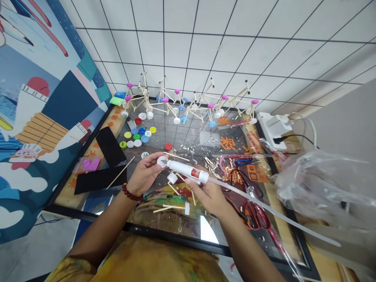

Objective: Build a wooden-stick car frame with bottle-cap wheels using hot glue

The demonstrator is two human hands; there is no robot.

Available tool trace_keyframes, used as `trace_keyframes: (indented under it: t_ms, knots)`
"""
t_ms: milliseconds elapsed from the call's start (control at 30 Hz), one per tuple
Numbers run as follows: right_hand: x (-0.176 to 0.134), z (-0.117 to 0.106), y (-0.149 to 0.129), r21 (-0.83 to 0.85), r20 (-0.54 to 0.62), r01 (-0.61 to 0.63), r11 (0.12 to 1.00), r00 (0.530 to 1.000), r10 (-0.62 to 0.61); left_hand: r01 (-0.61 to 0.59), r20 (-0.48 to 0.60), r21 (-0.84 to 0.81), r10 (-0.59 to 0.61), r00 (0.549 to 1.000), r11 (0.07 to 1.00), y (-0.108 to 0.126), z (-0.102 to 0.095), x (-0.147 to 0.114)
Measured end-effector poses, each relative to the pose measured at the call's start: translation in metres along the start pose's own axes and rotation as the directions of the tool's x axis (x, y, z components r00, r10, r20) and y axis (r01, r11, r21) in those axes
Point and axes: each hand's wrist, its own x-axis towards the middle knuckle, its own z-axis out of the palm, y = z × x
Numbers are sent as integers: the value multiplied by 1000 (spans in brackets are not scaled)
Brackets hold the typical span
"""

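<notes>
My left hand [147, 170] pinches a white bottle cap [161, 161] between thumb and fingers. My right hand [210, 194] is wrapped round a white hot glue gun [181, 167], whose nozzle points left and reaches the cap; I cannot tell if they touch. A long translucent glue stick [264, 205] runs out of the gun's rear to the lower right. Below the gun, a small white block-like piece [172, 178] lies among thin wooden sticks [174, 189]. Nearer me, more sticks [169, 206] lie beside another white piece [187, 208].
Several stick figures [177, 92] with pink tops stand along the back wall. Coloured caps [136, 136] lie at left near black sheets [110, 147]. Red-handled scissors [260, 217], a power strip [272, 129] and a plastic bag [320, 188] are at right. White scraps [192, 150] litter the middle.
</notes>
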Motion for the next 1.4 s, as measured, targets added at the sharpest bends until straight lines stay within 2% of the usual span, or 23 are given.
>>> trace_keyframes:
  t_ms: [200, 367, 600, 767, 900, 1400]
  knots:
    - [-2, 4, 4, -15, 13, 2, 1000, 1000, -1, -32, -42, 55, 34, 999, 998, 0, 0, 1]
    - [-5, 10, 8, -32, 25, -45, 998, 999, 45, -68, -55, 95, 74, 996, 993, -1, -3, 1]
    - [-4, 11, 8, -99, -23, -41, 994, 999, 38, -60, -50, 89, 65, 997, 994, -1, -3, 0]
    - [-3, 11, 3, -21, -5, -26, 999, 1000, 26, -48, -37, 73, 51, 998, 996, 0, -5, 0]
    - [-2, 11, 2, 43, 19, -61, 997, 998, 60, -57, -49, 103, 62, 997, 993, 0, -7, -1]
    - [-4, 15, 1, 5, 42, -115, 993, 993, 114, -29, -70, 128, 39, 997, 991, 0, -6, -4]
